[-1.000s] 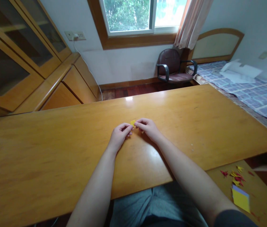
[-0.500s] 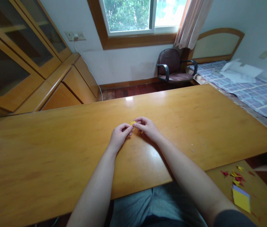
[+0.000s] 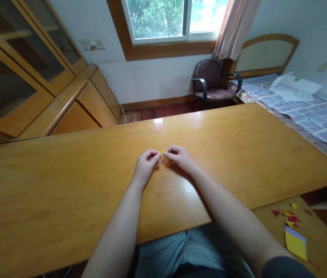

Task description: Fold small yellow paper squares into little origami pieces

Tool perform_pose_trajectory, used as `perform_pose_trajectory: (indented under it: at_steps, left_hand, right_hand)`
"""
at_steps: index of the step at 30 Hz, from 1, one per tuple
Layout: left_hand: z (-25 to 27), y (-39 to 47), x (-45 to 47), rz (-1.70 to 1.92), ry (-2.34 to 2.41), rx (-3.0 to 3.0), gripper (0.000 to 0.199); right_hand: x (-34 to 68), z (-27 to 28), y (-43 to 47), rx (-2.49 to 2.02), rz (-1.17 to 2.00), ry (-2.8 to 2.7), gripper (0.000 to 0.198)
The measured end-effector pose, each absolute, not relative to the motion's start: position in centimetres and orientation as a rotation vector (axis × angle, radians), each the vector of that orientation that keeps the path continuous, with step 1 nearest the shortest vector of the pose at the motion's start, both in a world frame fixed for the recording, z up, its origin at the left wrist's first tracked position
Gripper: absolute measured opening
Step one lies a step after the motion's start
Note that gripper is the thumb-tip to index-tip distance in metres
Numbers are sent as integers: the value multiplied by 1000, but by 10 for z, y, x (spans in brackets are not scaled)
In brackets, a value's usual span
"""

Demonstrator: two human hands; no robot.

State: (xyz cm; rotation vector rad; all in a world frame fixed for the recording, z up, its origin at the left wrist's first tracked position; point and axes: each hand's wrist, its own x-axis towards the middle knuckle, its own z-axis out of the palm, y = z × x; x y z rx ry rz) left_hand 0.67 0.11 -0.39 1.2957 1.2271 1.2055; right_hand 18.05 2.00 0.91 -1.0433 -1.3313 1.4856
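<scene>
A small piece of yellow folded paper [image 3: 163,153] is pinched between my two hands, above the middle of the wooden table [image 3: 73,185]. My left hand [image 3: 147,164] grips its left side between thumb and fingertips. On the other side, my right hand [image 3: 179,157] has its thumb and forefinger closed on the paper. The fingers cover much of it, and its exact folded shape is too small to make out.
At the lower right, a lower surface holds several red and yellow folded paper figures [image 3: 292,216] and a stack of yellow and purple paper sheets [image 3: 295,245]. Beyond the table stand a brown armchair [image 3: 209,79], a bed [image 3: 305,104] and a wooden cabinet [image 3: 67,100].
My right fingers have shifted slightly down and right along the yellow paper, and more of it shows between the hands. My left hand stays nearly in place.
</scene>
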Motion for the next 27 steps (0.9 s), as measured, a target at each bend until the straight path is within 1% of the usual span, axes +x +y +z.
perform_pose_trajectory:
  at_steps: [13,21,27]
  left_hand:
    - [-1,1,7,1194,1246,1346,23]
    - [8,-2,11,1122,1195,1230,28]
    - [7,-2,12,1122,1243,1239,29]
  right_hand:
    - [180,2,22,-1051,1316,-1461,26]
    - [179,0,21,-974,1425,-1411,27]
    - [177,-4,21,-977,1402,-1405,27]
